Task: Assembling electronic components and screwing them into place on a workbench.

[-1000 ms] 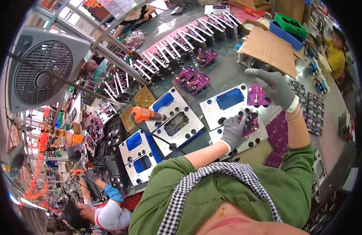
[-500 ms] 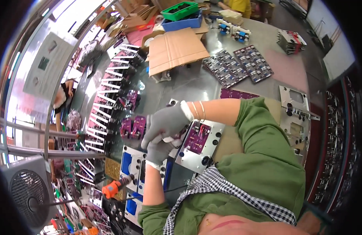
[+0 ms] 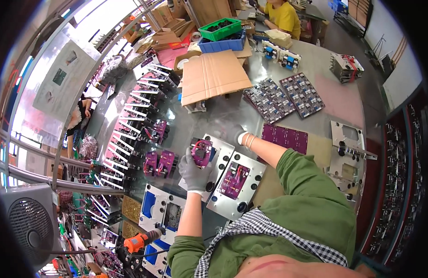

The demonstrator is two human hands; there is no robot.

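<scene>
Here, left fingers hold a board by plate edges; right fingers, beside open tabletop, unclear.

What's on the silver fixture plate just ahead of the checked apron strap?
A purple circuit board lies on the silver fixture plate. The plate's surface beneath the board is covered and cannot be seen.

Bright light from upper left, glare on tabletop, blurry right fingers, bent edges
</scene>
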